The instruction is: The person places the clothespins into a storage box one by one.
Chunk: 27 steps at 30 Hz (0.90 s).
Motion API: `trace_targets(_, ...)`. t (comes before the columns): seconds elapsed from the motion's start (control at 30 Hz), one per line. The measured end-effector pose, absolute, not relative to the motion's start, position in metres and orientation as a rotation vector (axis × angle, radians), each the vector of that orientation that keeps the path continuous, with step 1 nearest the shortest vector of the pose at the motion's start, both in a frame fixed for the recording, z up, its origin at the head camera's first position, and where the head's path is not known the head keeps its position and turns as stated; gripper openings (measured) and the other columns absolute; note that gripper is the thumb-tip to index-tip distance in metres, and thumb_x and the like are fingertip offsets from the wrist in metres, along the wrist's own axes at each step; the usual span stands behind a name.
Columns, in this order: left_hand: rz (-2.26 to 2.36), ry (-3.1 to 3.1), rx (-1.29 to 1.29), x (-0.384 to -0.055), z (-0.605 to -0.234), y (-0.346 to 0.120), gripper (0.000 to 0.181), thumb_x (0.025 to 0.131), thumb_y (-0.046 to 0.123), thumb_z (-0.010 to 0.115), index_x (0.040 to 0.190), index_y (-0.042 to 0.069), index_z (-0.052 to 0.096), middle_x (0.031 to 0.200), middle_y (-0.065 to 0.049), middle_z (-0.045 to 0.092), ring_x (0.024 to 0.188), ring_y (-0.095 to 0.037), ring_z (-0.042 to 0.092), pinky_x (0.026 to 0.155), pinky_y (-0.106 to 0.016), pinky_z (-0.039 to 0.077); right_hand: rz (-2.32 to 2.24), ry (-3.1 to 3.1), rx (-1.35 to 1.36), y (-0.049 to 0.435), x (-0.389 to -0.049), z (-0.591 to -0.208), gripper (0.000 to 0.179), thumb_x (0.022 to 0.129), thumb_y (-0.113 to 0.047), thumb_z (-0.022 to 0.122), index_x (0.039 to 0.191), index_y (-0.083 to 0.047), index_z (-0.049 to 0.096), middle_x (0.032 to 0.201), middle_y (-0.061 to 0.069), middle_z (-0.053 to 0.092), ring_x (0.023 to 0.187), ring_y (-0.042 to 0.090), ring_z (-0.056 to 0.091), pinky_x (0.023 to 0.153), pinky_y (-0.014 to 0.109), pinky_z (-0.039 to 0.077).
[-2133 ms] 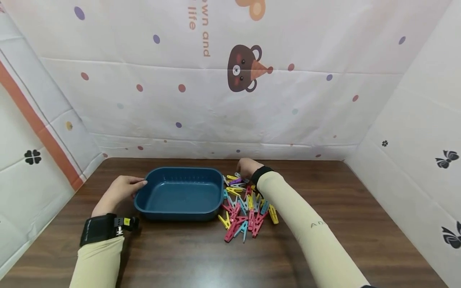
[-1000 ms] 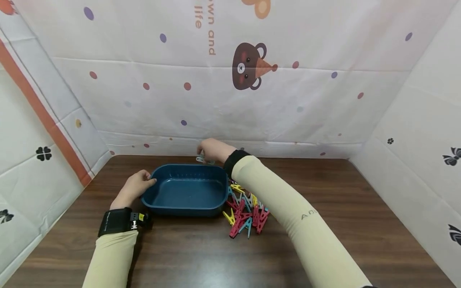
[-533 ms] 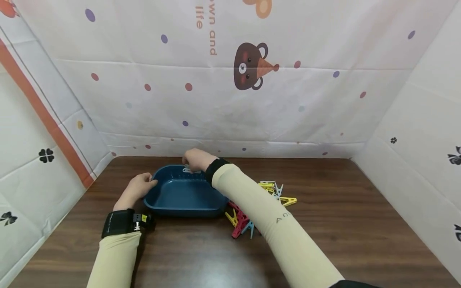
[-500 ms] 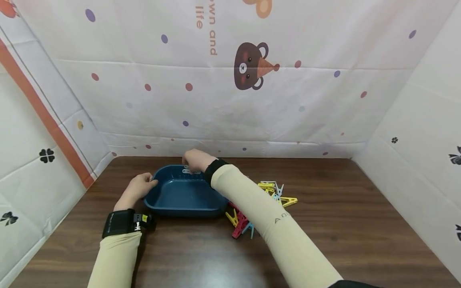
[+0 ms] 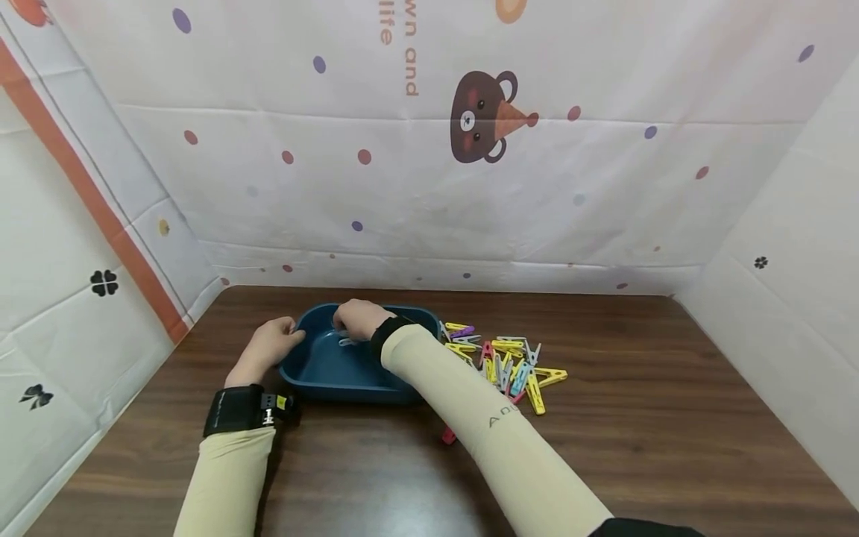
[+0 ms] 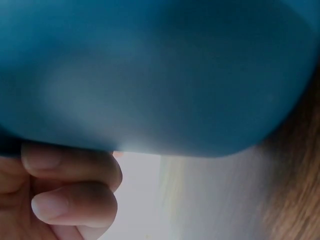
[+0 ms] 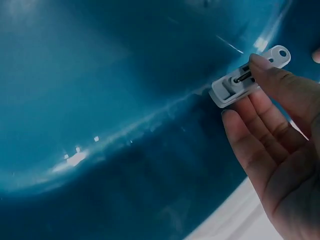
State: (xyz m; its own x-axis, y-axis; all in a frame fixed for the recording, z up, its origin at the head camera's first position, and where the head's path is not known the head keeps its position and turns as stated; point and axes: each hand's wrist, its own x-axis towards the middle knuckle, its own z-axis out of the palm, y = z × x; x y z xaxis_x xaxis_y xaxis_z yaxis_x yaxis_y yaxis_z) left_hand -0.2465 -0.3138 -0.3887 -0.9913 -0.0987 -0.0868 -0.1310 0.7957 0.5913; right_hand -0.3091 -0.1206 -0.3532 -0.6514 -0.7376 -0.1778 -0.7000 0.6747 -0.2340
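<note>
A blue plastic basin stands on the table, left of the middle in the head view. My left hand grips the basin's left rim, thumb on top; the left wrist view shows fingers curled under the edge. Inside the basin's far left part, my right hand pinches a pale grey clothespin between thumb and fingers, low over the basin floor. The palm side is hidden in the head view. Right of the basin lies a pile of clothespins in yellow, pink, blue, grey and purple, partly behind the right forearm.
The brown wooden table carries the basin and the pile. A white printed sheet rises behind the table's far edge and along both sides. A pink clothespin peeks out beside the right sleeve.
My right hand has carried the grey clothespin from the pile, over the far rim and down into the basin. The left hand stays at the left rim. The head view has shifted slightly.
</note>
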Motion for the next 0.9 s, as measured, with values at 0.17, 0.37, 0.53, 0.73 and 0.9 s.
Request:
trace_targets(0.17, 0.983, 2.936, -0.184, -0.247, -0.387, -0.310, 0.028, 0.101, 0.017, 0.052, 0.076, 0.009, 0.042, 0.069, -0.001, 0.038, 0.065, -0.017, 0.047, 0.060, -0.030, 0.036, -0.124, 2.670, -1.131, -0.124, -0.311, -0.364, 0.029, 0.101, -0.005, 0.061, 0.126, -0.014, 0.070, 0.130, 0.002, 0.070, 0.106, 0.013, 0.064, 0.093, 0.026, 0.054)
trace_targets(0.37, 0.991, 2.933, -0.206, -0.247, -0.386, -0.312, 0.028, 0.101, 0.017, 0.052, 0.076, 0.009, 0.043, 0.069, -0.001, 0.038, 0.065, -0.017, 0.047, 0.060, -0.029, 0.037, -0.083, 2.671, -1.115, -0.131, -0.309, -0.368, 0.029, 0.100, -0.006, 0.063, 0.126, -0.013, 0.070, 0.129, 0.003, 0.070, 0.106, 0.013, 0.064, 0.094, 0.027, 0.054)
trace_targets(0.53, 0.990, 2.937, -0.208, -0.246, -0.388, -0.312, 0.026, 0.101, 0.017, 0.052, 0.077, 0.009, 0.043, 0.069, -0.001, 0.039, 0.066, -0.017, 0.048, 0.060, -0.029, 0.037, -0.104, 2.664, -1.096, -0.130, -0.310, -0.373, 0.028, 0.096, -0.012, 0.070, 0.124, -0.013, 0.069, 0.124, 0.002, 0.070, 0.098, 0.012, 0.061, 0.090, 0.026, 0.054)
trace_targets(0.73, 0.993, 2.941, -0.194, -0.248, -0.388, -0.310, 0.027, 0.101, 0.017, 0.052, 0.076, 0.009, 0.043, 0.070, -0.002, 0.040, 0.066, -0.018, 0.048, 0.060, -0.029, 0.037, -0.109, 2.630, -1.128, -0.118, -0.310, -0.349, 0.045, 0.091, -0.019, 0.077, 0.133, -0.011, 0.065, 0.134, 0.005, 0.068, 0.116, 0.016, 0.065, 0.099, 0.029, 0.054)
trace_targets(0.9, 0.985, 2.954, -0.167, -0.249, -0.388, -0.313, 0.027, 0.101, 0.017, 0.052, 0.076, 0.009, 0.043, 0.070, -0.002, 0.039, 0.065, -0.017, 0.047, 0.060, -0.029, 0.037, -0.095, 2.560, -1.314, -0.091, -0.312, -0.304, 0.044, 0.093, -0.021, 0.075, 0.133, -0.007, 0.064, 0.130, 0.011, 0.069, 0.113, 0.023, 0.066, 0.100, 0.034, 0.052)
